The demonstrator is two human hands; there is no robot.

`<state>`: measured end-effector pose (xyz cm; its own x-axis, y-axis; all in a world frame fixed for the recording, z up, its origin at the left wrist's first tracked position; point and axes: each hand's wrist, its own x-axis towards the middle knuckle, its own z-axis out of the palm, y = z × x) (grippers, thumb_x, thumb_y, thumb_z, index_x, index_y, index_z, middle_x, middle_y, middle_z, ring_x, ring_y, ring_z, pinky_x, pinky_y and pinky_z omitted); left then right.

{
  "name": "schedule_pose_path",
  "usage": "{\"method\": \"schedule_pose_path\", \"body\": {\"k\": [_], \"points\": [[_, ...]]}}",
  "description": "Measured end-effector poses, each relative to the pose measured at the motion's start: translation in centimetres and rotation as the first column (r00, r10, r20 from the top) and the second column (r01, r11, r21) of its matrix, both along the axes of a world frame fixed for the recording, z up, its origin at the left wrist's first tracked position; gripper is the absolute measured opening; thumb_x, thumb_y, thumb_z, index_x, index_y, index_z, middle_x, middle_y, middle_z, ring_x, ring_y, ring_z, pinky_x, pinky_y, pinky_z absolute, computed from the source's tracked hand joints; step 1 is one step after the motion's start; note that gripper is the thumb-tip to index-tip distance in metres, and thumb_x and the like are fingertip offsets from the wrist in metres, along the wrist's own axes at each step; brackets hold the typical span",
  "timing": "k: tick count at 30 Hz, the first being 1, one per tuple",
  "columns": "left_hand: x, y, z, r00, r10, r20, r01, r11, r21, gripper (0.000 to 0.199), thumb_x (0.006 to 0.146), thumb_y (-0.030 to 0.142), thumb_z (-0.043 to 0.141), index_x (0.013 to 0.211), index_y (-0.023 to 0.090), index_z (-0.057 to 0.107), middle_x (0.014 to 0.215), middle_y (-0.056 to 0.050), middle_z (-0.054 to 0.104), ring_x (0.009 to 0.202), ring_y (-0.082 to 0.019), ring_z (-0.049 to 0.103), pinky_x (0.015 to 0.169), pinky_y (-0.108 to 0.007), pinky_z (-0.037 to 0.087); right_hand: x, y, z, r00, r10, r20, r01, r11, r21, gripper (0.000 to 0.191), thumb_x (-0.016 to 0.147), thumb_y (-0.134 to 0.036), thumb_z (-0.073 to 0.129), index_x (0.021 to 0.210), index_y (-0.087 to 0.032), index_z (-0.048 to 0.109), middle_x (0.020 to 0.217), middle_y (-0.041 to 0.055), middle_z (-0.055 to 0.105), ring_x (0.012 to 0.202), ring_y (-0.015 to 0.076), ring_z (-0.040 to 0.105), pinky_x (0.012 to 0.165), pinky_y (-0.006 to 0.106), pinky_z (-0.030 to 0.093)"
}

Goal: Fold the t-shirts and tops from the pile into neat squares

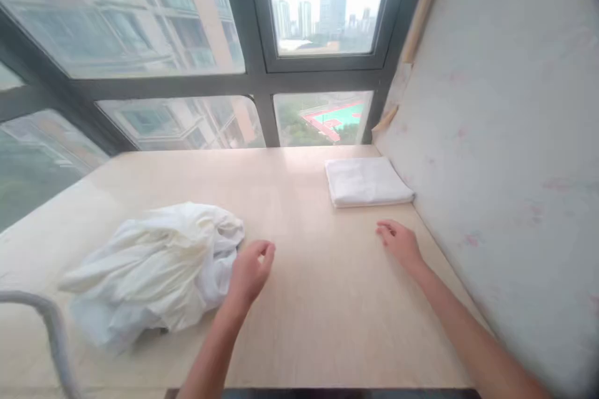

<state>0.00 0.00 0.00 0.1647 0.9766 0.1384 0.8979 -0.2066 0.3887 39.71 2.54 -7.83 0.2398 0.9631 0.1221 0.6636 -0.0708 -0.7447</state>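
Note:
A crumpled heap of white and cream cloth (163, 268) lies on the left part of the light wooden surface (318, 324). My left hand (251, 269) is just right of the heap, its fingers curled in and no object showing in them. Near the right wall, a flat, neatly folded white cloth (367, 181) rests at the back. Just in front of this folded cloth and apart from it hovers my right hand (400, 243), also with curled fingers and nothing visible between them.
Dark-framed windows (322, 63) rise behind the surface. A pale patterned wall (505, 137) borders it on the right. At the lower left a curved grey bar (53, 330) stands in the foreground.

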Motion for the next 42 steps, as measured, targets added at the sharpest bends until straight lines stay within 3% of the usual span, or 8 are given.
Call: {"method": "schedule_pose_path", "body": {"k": [6,10,15,24,30,33,37,42], "points": [[6.1,1.3,-3.6,1.000,-0.017,-0.024,0.017,1.000,0.003,0.038,0.095,0.037,0.041,0.062,0.020,0.051,0.067,-0.004,0.062,0.064,-0.017,0.052,0.062,-0.031,0.024,1.3,8.3,4.3,0.927,-0.022,0.374,0.002,0.999,0.053,0.038,0.093,-0.025,0.040,0.117,-0.015,0.068,0.114,0.0114,0.072,0.100,0.0209,0.066,0.091,0.032,0.048],[6.0,1.3,-3.9,1.000,-0.005,-0.024,0.006,1.000,0.025,0.038,0.095,0.034,0.040,0.062,0.019,0.050,0.067,-0.004,0.060,0.063,-0.016,0.050,0.062,-0.031,0.023,1.2,13.9,5.1,0.880,0.082,0.467,-0.061,0.996,-0.060,0.041,0.084,-0.015,0.052,0.123,-0.015,0.066,0.130,0.0111,0.064,0.119,0.0219,0.057,0.099,0.030,0.042],[5.7,1.2,-3.9,1.000,0.002,-0.016,-0.001,0.999,0.035,0.038,0.095,0.033,0.041,0.061,0.019,0.048,0.063,-0.002,0.058,0.061,-0.015,0.047,0.062,-0.030,0.023,0.4,17.3,5.2,0.811,0.107,0.576,-0.016,0.987,-0.161,0.037,0.089,-0.016,0.048,0.122,-0.018,0.067,0.126,0.0134,0.063,0.116,0.0260,0.054,0.090,0.033,0.043],[5.7,1.3,-4.2,1.000,-0.003,0.015,0.002,0.999,0.034,0.038,0.095,0.033,0.042,0.060,0.020,0.044,0.061,-0.001,0.054,0.059,-0.014,0.043,0.061,-0.031,0.022,0.1,17.3,5.2,0.720,0.042,0.693,0.065,0.990,-0.127,0.032,0.098,-0.025,0.041,0.104,-0.019,0.072,0.111,0.0122,0.065,0.103,0.0228,0.058,0.075,0.030,0.043],[5.7,1.4,-4.1,1.000,0.001,0.020,-0.002,0.999,0.036,0.038,0.095,0.033,0.042,0.059,0.020,0.041,0.060,0.000,0.053,0.059,-0.014,0.041,0.061,-0.031,0.021,0.0,16.4,6.6,0.697,-0.022,0.716,0.068,0.997,-0.035,0.034,0.099,-0.025,0.037,0.104,-0.018,0.070,0.115,0.0130,0.065,0.112,0.0248,0.054,0.076,0.030,0.042],[5.7,1.4,-4.1,1.000,-0.002,0.023,0.001,1.000,0.031,0.038,0.094,0.033,0.042,0.059,0.020,0.042,0.060,0.000,0.052,0.058,-0.014,0.041,0.061,-0.031,0.021,0.0,16.1,7.4,0.701,-0.033,0.712,0.064,0.998,-0.017,0.032,0.099,-0.024,0.037,0.105,-0.018,0.068,0.115,0.0130,0.066,0.113,0.0251,0.054,0.078,0.031,0.042],[5.7,1.4,-4.1,1.000,-0.003,0.026,0.002,1.000,0.031,0.037,0.094,0.032,0.042,0.059,0.020,0.044,0.060,0.000,0.053,0.059,-0.014,0.042,0.061,-0.031,0.021,0.0,15.2,8.2,0.722,-0.075,0.688,0.124,0.992,-0.022,0.035,0.100,-0.029,0.034,0.117,-0.015,0.062,0.102,0.0150,0.070,0.096,0.0261,0.063,0.071,0.032,0.041],[5.7,1.4,-4.2,1.000,0.005,0.021,-0.006,1.000,0.029,0.038,0.094,0.033,0.042,0.059,0.020,0.046,0.061,-0.001,0.055,0.059,-0.014,0.043,0.061,-0.031,0.021,-0.1,11.8,8.7,0.792,-0.039,0.609,0.104,0.992,-0.073,0.032,0.098,-0.035,0.041,0.117,-0.020,0.061,0.095,0.0103,0.072,0.088,0.0263,0.066,0.069,0.031,0.041]]}}
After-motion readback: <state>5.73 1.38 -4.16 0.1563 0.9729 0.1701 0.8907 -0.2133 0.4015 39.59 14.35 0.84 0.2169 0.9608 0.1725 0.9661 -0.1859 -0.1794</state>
